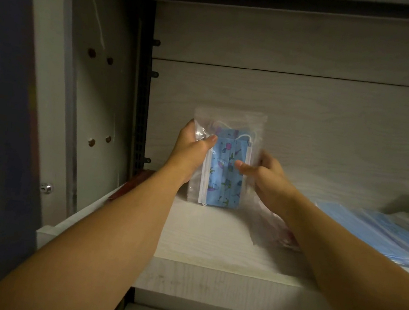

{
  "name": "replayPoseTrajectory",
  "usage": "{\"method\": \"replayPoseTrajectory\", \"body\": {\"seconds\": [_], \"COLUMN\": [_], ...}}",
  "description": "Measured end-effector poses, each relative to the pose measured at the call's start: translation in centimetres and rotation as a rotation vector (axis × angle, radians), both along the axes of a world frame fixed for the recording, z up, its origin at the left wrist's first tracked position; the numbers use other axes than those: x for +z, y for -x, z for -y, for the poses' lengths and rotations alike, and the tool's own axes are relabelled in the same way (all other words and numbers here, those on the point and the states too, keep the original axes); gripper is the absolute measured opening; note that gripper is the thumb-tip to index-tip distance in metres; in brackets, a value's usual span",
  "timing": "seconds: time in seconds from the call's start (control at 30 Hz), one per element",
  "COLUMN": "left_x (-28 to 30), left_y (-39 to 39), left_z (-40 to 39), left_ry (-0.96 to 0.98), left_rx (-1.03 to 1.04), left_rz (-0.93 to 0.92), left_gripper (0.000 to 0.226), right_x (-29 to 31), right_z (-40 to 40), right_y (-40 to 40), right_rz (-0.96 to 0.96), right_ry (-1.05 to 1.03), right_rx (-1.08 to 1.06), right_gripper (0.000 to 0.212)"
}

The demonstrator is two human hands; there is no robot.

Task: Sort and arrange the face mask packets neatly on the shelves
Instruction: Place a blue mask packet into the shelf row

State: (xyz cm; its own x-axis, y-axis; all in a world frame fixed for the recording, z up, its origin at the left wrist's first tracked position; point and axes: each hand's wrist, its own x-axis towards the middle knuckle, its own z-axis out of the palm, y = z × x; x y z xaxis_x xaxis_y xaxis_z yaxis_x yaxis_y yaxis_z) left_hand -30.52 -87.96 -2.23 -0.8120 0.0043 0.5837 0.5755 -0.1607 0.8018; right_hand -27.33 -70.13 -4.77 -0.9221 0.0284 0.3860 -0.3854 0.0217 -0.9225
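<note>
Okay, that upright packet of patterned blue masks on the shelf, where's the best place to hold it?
Hold the patterned mask packet by its two long side edges, one hand from each side. It stands tall and flat-faced, so a side grip keeps it upright; the left hand and right hand are already there.

1. Two bare forearms reach in from the lower edge toward the shelf; no sleeves, watches or bands show on them.
2. The left hand wears no glove or ring.
3. The right hand is likewise bare, its nails short and unpainted.
</note>
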Motion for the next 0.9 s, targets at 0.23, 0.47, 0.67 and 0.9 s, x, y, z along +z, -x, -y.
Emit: {"method": "replayPoseTrajectory", "body": {"seconds": [0.23, 0.47, 0.67, 0.9], "left_x": [0.2, 0.2, 0.4, 0.3], "left_y": [-0.2, 0.1, -0.2, -0.4], "left_z": [-0.2, -0.3, 0.5, 1.1], "left_ry": [-0.125, -0.054, 0.038, 0.261], "left_rx": [-0.096, 0.036, 0.032, 0.144], "left_rz": [0.022, -0.047, 0.018, 0.047], "left_gripper": [0.013, 0.008, 0.02, 0.02], "right_x": [-0.1, 0.1, 0.1, 0.2], "right_z": [0.2, 0.3, 0.4, 0.4], "right_y": [0.1, -0.1, -0.3, -0.2], "right_rz": [-0.016, -0.014, -0.001, 0.0], "right_ry": [-0.055, -0.06, -0.064, -0.087], "right_rx": [-0.102, -0.12, -0.147, -0.161], "right_gripper": [0.034, 0.034, 0.029, 0.03]}}
